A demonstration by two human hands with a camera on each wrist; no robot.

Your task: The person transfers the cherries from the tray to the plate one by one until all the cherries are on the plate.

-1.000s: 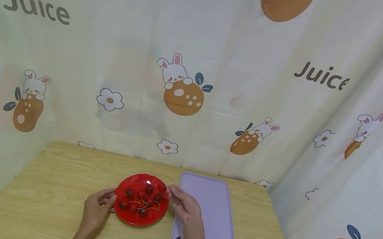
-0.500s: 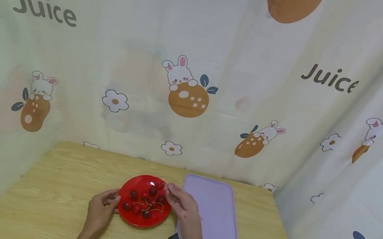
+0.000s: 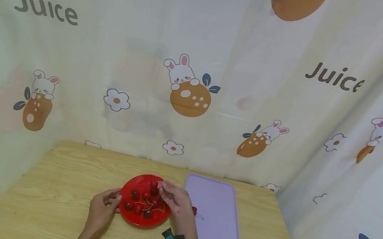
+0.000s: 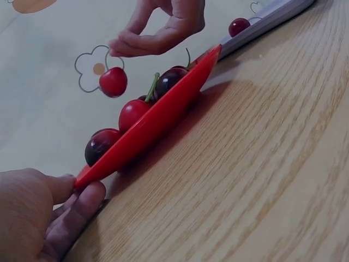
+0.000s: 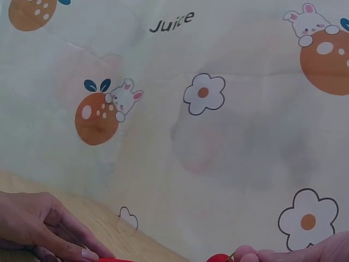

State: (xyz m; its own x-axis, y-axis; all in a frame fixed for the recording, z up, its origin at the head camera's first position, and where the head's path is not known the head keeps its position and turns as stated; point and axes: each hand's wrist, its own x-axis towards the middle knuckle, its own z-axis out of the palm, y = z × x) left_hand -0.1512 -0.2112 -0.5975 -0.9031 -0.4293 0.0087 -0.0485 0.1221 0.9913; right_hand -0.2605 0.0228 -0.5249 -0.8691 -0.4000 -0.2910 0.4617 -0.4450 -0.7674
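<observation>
A red plate [image 3: 127,218] with several dark and bright red cherries [image 3: 148,213] on it stands on the wooden table. My left hand [image 3: 101,208] grips its left rim, thumb on top and fingers beneath, as the left wrist view shows. Over the plate's far right part, my right hand [image 3: 177,202] pinches the stem of a bright red cherry [image 4: 113,82], which hangs below the fingertips in the left wrist view. In the right wrist view this cherry [image 5: 219,257] shows only at the bottom edge, beside the pinching fingertips.
A lilac tray [image 3: 218,220] lies right of the plate. One cherry [image 3: 194,210] with a stem rests on it, partly behind my right wrist. A printed curtain [image 3: 132,128] hangs along the table's back edge and both sides.
My right hand has moved left over the plate with the hanging cherry. The cherry on the tray has come into sight beside the wrist. My left hand keeps its hold; the head view has shifted slightly.
</observation>
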